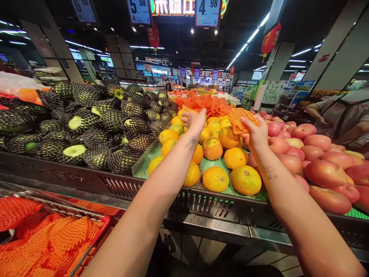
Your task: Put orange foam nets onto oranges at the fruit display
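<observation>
My left hand (195, 120) reaches into a pile of oranges (216, 177) on a green mat and closes over one orange at the back of the pile. My right hand (255, 132) holds an orange foam net sleeve (240, 118) just above the fruit. One orange (212, 148) in the middle of the pile sits wrapped in a net sleeve. More orange net sleeves (206, 102) lie heaped behind the oranges.
Green fruit in black nets (95, 119) fills the bin to the left, red apples (323, 173) the bin to the right. A red cart (49, 238) with orange nets stands at lower left. A person in an apron (343, 115) stands at far right.
</observation>
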### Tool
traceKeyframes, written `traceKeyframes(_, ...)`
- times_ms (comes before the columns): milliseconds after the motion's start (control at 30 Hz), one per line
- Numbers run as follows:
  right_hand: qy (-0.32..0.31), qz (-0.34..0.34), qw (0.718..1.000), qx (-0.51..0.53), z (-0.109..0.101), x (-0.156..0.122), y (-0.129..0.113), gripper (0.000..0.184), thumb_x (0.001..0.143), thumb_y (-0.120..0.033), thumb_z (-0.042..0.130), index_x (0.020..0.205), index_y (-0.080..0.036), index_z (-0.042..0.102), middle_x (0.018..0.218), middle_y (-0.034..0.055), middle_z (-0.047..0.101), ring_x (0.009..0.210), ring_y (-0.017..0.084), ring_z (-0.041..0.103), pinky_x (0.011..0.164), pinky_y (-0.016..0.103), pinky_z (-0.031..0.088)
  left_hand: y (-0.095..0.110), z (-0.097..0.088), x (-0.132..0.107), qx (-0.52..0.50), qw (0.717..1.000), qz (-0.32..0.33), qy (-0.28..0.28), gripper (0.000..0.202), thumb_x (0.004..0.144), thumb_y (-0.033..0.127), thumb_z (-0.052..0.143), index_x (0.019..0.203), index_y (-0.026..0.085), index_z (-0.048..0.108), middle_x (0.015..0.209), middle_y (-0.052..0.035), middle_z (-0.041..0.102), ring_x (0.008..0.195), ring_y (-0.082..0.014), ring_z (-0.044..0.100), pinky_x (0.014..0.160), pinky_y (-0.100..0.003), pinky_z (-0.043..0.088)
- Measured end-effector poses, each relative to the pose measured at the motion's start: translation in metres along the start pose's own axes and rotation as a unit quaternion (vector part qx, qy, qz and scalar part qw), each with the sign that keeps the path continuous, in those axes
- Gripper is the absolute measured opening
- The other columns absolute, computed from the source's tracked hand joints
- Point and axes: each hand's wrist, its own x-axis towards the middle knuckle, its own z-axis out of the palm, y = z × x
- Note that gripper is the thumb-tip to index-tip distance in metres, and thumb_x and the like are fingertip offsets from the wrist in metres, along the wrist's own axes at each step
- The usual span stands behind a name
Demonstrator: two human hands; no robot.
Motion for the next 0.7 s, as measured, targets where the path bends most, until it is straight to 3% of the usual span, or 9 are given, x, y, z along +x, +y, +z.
traceKeyframes(67, -0.037, -0.017, 0.999, 0.003, 0.004, -0.004, -0.005, 0.048, 0.054, -0.042, 0.089, 0.066, -0.024, 0.046, 0.074, -0.0052, 0.053, 0.072, 0.014, 0.056, 0.071, 0.028, 0.052, 0.000, -0.001, -0.004, 0.014, 0.998, 0.048, -0.029, 0.066, 0.081, 0.039, 0.078, 0.137, 0.016, 0.051, 0.157, -0.0182, 0.038, 0.150, -0.0339, 0.033, 0.118, -0.034, 0.032)
traceKeyframes(133, -0.078, -0.017, 0.997, -0.008, 0.007, -0.008, -0.009, 0.052, 0.055, -0.047, 0.090, 0.069, -0.024, 0.045, 0.075, -0.0053, 0.052, 0.071, 0.014, 0.055, 0.071, 0.028, 0.052, -0.001, -0.001, -0.008, -0.032, 0.980, 0.116, -0.158, 0.041, 0.087, 0.038, 0.072, 0.121, 0.018, 0.064, 0.146, -0.0138, 0.054, 0.142, -0.0288, 0.044, 0.114, -0.032, 0.036)
traceKeyframes(233, -0.111, -0.007, 0.993, -0.029, 0.009, -0.014, -0.015, 0.053, 0.058, -0.049, 0.090, 0.073, -0.025, 0.045, 0.079, -0.0050, 0.055, 0.071, 0.015, 0.057, 0.074, 0.030, 0.054, -0.005, 0.001, -0.014, -0.118, 0.905, 0.172, -0.370, 0.022, 0.086, 0.038, 0.074, 0.087, 0.016, 0.071, 0.107, -0.0077, 0.073, 0.112, -0.0230, 0.064, 0.099, -0.031, 0.045)
traceKeyframes(300, -0.115, 0.005, 0.993, -0.024, 0.009, -0.015, -0.019, 0.051, 0.059, -0.046, 0.090, 0.077, -0.027, 0.047, 0.088, -0.0037, 0.061, 0.080, 0.017, 0.063, 0.082, 0.032, 0.056, -0.006, 0.001, -0.018, -0.156, 0.868, 0.185, -0.433, 0.021, 0.080, 0.033, 0.080, 0.076, 0.015, 0.070, 0.088, -0.0038, 0.073, 0.093, -0.0184, 0.066, 0.090, -0.030, 0.048)
traceKeyframes(400, -0.148, 0.062, 0.987, 0.015, 0.006, -0.014, -0.028, 0.049, 0.060, -0.048, 0.088, 0.089, -0.029, 0.053, 0.103, -0.0008, 0.068, 0.102, 0.024, 0.067, 0.091, 0.040, 0.057, -0.004, -0.002, -0.022, -0.223, 0.851, 0.179, -0.441, 0.015, 0.080, 0.023, 0.077, 0.074, 0.014, 0.067, 0.079, -0.0003, 0.068, 0.080, -0.0130, 0.065, 0.084, -0.027, 0.049)
traceKeyframes(533, -0.219, 0.103, 0.970, 0.038, 0.003, -0.013, -0.039, 0.060, 0.058, -0.046, 0.091, 0.108, -0.031, 0.062, 0.120, 0.0027, 0.070, 0.121, 0.031, 0.064, 0.094, 0.048, 0.057, 0.003, -0.014, -0.031, -0.266, 0.852, 0.158, -0.423, 0.014, 0.084, 0.018, 0.067, 0.073, 0.015, 0.061, 0.076, 0.0002, 0.064, 0.081, -0.0139, 0.067, 0.081, -0.027, 0.051)
traceKeyframes(633, -0.243, 0.118, 0.962, 0.028, 0.004, -0.015, -0.043, 0.059, 0.054, -0.043, 0.094, 0.105, -0.028, 0.068, 0.113, 0.0048, 0.074, 0.118, 0.033, 0.065, 0.096, 0.050, 0.056, 0.006, -0.021, -0.036, -0.257, 0.852, 0.135, -0.436, 0.014, 0.084, 0.017, 0.068, 0.074, 0.016, 0.058, 0.076, 0.0002, 0.061, 0.080, -0.0147, 0.067, 0.078, -0.027, 0.052)
traceKeyframes(700, -0.261, 0.130, 0.956, 0.025, 0.005, -0.017, -0.044, 0.052, 0.056, -0.047, 0.093, 0.097, -0.025, 0.070, 0.106, 0.0066, 0.075, 0.116, 0.035, 0.066, 0.096, 0.051, 0.056, 0.005, -0.019, -0.035, -0.250, 0.869, 0.101, -0.415, 0.015, 0.083, 0.020, 0.073, 0.080, 0.016, 0.059, 0.079, 0.0008, 0.062, 0.081, -0.0147, 0.067, 0.077, -0.026, 0.051)
